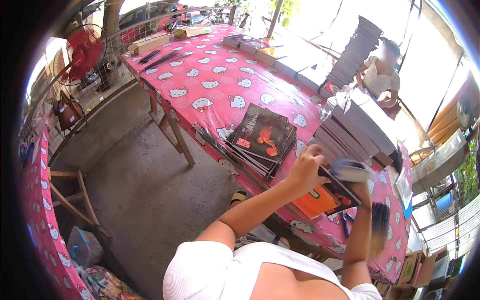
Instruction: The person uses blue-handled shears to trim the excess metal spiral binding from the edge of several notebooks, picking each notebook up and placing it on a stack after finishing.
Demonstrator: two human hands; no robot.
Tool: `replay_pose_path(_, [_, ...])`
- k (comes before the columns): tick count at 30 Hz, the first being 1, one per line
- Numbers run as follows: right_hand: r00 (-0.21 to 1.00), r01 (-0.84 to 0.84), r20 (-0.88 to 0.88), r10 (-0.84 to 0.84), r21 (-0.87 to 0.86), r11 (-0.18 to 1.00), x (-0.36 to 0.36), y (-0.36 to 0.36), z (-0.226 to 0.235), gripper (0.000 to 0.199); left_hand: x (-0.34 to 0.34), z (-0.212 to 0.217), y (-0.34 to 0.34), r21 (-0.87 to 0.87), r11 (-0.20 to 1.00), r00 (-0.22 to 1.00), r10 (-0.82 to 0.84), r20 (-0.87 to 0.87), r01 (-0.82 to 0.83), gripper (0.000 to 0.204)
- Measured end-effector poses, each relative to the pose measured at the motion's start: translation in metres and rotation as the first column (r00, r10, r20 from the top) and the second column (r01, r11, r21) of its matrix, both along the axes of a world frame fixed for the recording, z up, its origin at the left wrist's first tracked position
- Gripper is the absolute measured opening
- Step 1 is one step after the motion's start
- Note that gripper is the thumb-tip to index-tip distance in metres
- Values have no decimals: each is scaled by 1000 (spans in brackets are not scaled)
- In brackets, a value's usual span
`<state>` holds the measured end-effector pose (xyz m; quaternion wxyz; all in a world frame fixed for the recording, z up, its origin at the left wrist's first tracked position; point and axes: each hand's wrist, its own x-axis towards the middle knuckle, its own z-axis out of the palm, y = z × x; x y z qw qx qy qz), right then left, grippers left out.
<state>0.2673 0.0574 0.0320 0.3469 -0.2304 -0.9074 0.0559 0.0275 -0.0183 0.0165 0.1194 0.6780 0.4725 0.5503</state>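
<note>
My left hand [309, 162] pinches the upper left corner of a dark spiral-bound notebook [342, 189], which is tilted up over the pink table. A black coil runs along the notebook's upper edge. My right hand [361, 189] is at the notebook's right end, its fingers smeared and partly hidden. Just above it is a blurred bluish and pale rounded shape [350, 170] that I cannot make out. Below the notebook lies an orange cover [316, 202]. To the left, a stack of black spiral notebooks [260, 135] has red-orange artwork on its top cover.
Tall stacks of loose paper [357, 122] stand beyond my hands. Blue-handled pliers [346, 224] and a blurred bundle of black coils [380, 222] lie near my right forearm. Another person [381, 80] is at the far right. More books [270, 52] line the patterned table's [200, 85] far edge.
</note>
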Motion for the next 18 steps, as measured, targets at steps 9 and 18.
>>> replay_pose_path(9, [952,20,-211,-221,-679,734,-27,2,-9,38,-14,-14,5,-65,996,953,-31,301,53,54])
replay_pose_path(18, [964,-57,-227,-136,-680,731,-34,14,-4,42,-22,-26,10,-89,948,719,-168,674,305,33])
